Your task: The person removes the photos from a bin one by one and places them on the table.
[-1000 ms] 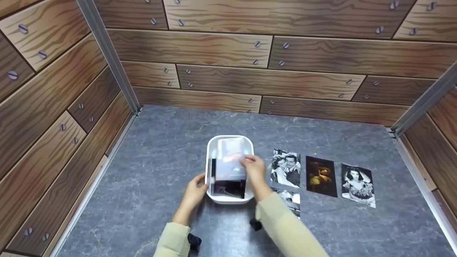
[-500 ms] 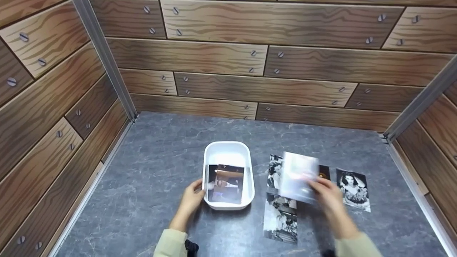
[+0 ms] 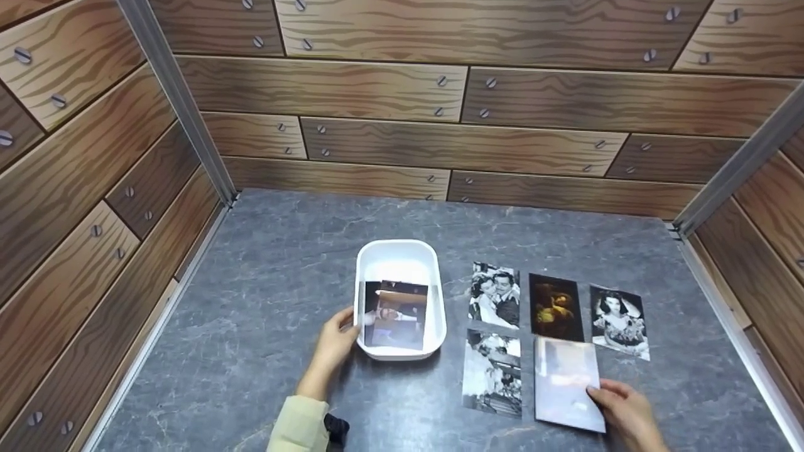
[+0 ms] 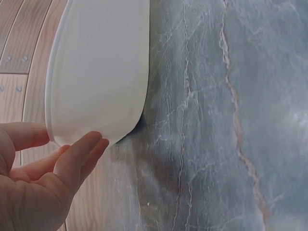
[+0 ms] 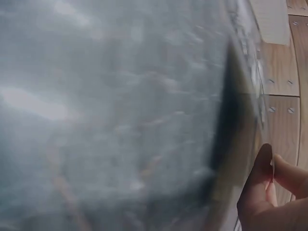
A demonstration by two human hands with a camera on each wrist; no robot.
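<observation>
My left hand (image 3: 336, 339) grips the left rim of a white plastic tray (image 3: 399, 265), thumb at the lip and fingers against the outer wall in the left wrist view. Inside the tray lie overlapping dark photo prints (image 3: 399, 317). My right hand (image 3: 628, 411) pinches the right edge of a glossy photo print (image 3: 565, 383), thumb on top. Glare washes out its picture. It overlaps the lower edge of a dark golden photo print (image 3: 554, 306) in the head view. In the right wrist view, thumb and fingers (image 5: 262, 168) pinch the print, seen nearly edge-on.
Left of the held print are two black-and-white photo prints, a couple (image 3: 495, 296) above a brighter scene (image 3: 493, 373). A portrait print (image 3: 620, 321) lies at the right. Wood-patterned walls (image 3: 377, 94) enclose the grey marbled table (image 3: 282, 251).
My right hand has carried the glossy print from over the tray to the right, then down below the golden print. My left hand has stayed at the tray's rim.
</observation>
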